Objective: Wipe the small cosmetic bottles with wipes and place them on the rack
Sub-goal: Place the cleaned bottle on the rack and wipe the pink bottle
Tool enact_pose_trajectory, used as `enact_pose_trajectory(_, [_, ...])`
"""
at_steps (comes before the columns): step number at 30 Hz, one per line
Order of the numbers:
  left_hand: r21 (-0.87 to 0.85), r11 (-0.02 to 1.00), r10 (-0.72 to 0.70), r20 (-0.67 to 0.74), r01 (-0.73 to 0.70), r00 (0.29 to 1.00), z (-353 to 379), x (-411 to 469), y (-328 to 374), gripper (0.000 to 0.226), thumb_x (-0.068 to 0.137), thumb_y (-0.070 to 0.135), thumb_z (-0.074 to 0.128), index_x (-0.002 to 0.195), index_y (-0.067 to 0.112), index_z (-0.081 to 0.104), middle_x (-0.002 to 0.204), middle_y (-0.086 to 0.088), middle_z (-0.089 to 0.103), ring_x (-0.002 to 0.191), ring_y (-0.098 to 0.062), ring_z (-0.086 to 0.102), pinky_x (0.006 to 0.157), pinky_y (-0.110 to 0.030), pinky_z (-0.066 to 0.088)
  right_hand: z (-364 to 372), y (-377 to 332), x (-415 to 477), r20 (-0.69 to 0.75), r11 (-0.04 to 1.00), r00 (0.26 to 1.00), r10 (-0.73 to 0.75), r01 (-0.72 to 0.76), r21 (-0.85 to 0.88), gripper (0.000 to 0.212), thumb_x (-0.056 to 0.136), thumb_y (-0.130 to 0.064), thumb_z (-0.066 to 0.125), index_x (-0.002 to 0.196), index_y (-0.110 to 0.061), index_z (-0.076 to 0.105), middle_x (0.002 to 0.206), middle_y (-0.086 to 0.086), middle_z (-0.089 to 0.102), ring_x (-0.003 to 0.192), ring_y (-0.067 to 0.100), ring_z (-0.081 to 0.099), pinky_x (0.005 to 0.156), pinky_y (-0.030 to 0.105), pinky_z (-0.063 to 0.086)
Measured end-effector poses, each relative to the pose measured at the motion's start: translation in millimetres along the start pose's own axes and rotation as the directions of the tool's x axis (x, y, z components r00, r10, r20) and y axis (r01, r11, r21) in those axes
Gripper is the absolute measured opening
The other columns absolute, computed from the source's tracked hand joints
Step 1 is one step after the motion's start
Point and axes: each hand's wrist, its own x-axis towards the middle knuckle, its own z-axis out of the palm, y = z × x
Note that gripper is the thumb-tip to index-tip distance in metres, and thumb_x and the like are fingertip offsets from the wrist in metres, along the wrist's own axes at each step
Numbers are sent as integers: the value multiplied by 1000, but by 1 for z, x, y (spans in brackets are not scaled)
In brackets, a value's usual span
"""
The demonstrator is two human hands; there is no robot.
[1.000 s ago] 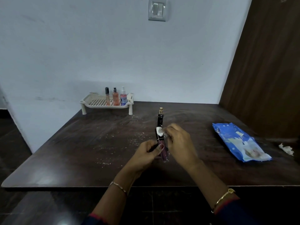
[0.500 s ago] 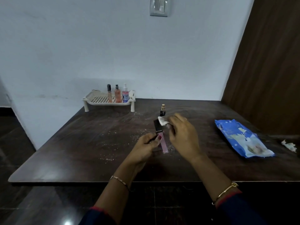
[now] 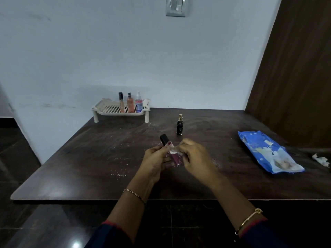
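**One tube in two hands, rack beyond to the left**

Head view: the left hand (image 3: 154, 161) grips the lip gloss tube (image 3: 175, 159) just under its black cap. The right hand (image 3: 195, 158) pinches a wipe (image 3: 173, 150) round the pink body. The tube's long axis runs from cap, up-left of the grip, to base, down-right. The rack (image 3: 100, 109) lies well beyond and left, on the left hand's side. Half a second ago the wipe sat at the cap, and the tube leaned less.

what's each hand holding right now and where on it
The left hand grips the slim purple lip-gloss tube with a black cap around its middle, just below the cap. The right hand pinches a crumpled white wipe against the tube's body.
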Motion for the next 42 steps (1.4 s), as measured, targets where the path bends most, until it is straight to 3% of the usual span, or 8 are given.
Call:
enact_pose_trajectory(12, [-106,993,-62,-103,51,993,4,7,5,37,86,15,61,119,0,56,96,-16,68,76,-23,68,50,-27,55,-11,16,-39,48,994,994,-100,102,-41,32,82,-10,43,95,-16,71,85,-3,60,73,14,59,62,28,49])
enact_pose_trajectory(16, [-151,988,-27,-101,11,995,0,13,14,54,80,16,69,127,2,46,109,-17,68,87,-26,71,66,-39,60,-3,26,-41,-117,984,978,171,-175,-20,19,79,-1,54,80,-12,70,74,-8,54,68,7,58,64,17,45])
enact_pose_trajectory(18, [-95,995,30,-70,-37,997,5,9,17,44,82,15,67,122,3,53,110,-15,68,93,-24,69,80,-42,57,2,17,-32,-260,865,855,449,-343,368,22,79,6,58,78,-11,72,70,-13,60,68,-1,59,69,8,44])
enact_pose_trajectory(20, [-70,991,114,-13,-115,993,11,6,16,36,86,12,62,119,0,58,114,-15,66,101,-26,66,85,-42,56,9,5,-19,-65,494,729,681,-392,776,24,82,4,62,85,-16,75,82,-5,72,78,3,64,74,20,50])
enact_pose_trajectory(22, [-77,974,212,9,-211,977,13,5,13,31,85,8,61,116,0,60,111,-14,67,103,-25,65,83,-39,57,14,-3,-12,145,149,650,746,-375,915,18,84,-1,64,90,-15,75,90,2,74,77,7,63,67,19,49])
enact_pose_trajectory(24, [-70,951,303,1,-302,953,12,6,9,25,82,2,62,107,7,65,103,-7,69,95,-17,68,79,-34,58,16,-10,-9,243,-28,607,756,-341,940,15,82,-7,68,95,-11,75,86,0,74,68,1,62,60,13,48])
enact_pose_trajectory(37, [135,869,484,-36,-475,875,12,-2,10,33,80,-7,64,100,19,68,102,-1,71,100,-18,65,87,-38,53,9,-19,1,377,-181,496,782,-397,900,13,75,0,74,71,-11,67,71,5,67,54,7,57,43,11,48])
enact_pose_trajectory(42, [386,781,553,-62,-491,831,-3,10,29,35,78,-8,66,111,3,63,108,-14,69,88,-9,64,76,-12,52,8,-25,25,416,-197,558,718,-411,890,11,75,0,74,79,-9,69,56,0,67,44,4,56,39,14,46])
